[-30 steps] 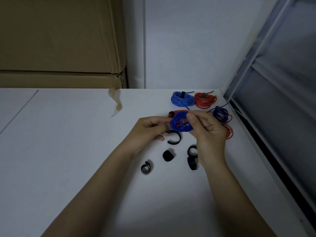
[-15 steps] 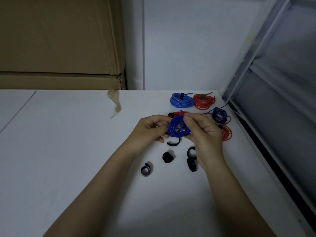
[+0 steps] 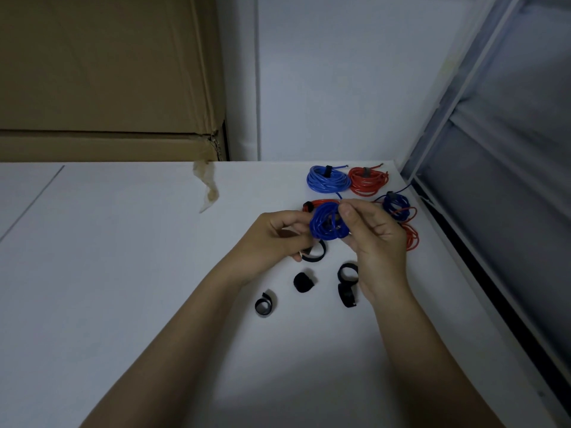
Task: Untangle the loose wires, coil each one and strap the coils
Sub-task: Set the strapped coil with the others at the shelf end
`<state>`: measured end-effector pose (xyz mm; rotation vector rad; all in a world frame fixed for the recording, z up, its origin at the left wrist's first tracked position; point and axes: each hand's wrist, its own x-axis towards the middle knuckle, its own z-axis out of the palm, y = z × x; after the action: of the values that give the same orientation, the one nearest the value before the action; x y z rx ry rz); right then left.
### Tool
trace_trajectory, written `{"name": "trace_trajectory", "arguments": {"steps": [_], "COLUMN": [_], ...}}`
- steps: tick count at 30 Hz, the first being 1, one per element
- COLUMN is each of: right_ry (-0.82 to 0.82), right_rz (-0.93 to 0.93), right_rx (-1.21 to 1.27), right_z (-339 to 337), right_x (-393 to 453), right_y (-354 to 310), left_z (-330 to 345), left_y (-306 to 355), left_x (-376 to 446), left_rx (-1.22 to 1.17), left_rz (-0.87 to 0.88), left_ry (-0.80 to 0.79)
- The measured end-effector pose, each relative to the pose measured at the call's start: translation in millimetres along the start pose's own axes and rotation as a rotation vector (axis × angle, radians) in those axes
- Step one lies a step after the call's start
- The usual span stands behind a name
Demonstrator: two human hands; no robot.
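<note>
The dark blue wire coil (image 3: 328, 225) stood nearly on edge above the white surface (image 3: 123, 273), its open ring facing the camera and its round outline showing no clear long axis. Behind it lay a strapped light blue coil (image 3: 327, 179), a strapped red coil (image 3: 368, 181), another dark blue coil (image 3: 395, 204) over loose red wire (image 3: 411, 236), and a red coil (image 3: 318, 204) partly hidden by the held one. Black straps lay below: one curled (image 3: 265, 305), one rolled (image 3: 302, 282), two beside the right wrist (image 3: 347, 284). The coil sat between both hands; the left hand (image 3: 278, 239) gripped its left side, the right hand (image 3: 375, 239) pinched its top right with thumb and fingers.
</note>
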<state>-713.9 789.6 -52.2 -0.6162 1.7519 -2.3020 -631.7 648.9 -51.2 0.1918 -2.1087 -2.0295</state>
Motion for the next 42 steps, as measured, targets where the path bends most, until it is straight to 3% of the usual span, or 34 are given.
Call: {"name": "trace_trajectory", "arguments": {"steps": [10,25,42], "right_ry": [0.017,-0.157,-0.102], "right_rz": [0.003,-0.126,-0.246], "right_rx": [0.009,-0.167,-0.204], "right_z": [0.4,5.5,4.4], "right_x": [0.1,-6.0,-5.3], "right_y": [-0.2,-4.8,-3.8], "left_z": [-6.9,-9.6,-12.6], "left_y": [2.1,1.8,6.1], "left_x": [0.1,0.2,-2.5], "left_rx": [-0.066,0.011,-0.181], "left_rz": [-0.029,-0.039,-0.132], "left_ry": [0.044,0.124,-0.070]}}
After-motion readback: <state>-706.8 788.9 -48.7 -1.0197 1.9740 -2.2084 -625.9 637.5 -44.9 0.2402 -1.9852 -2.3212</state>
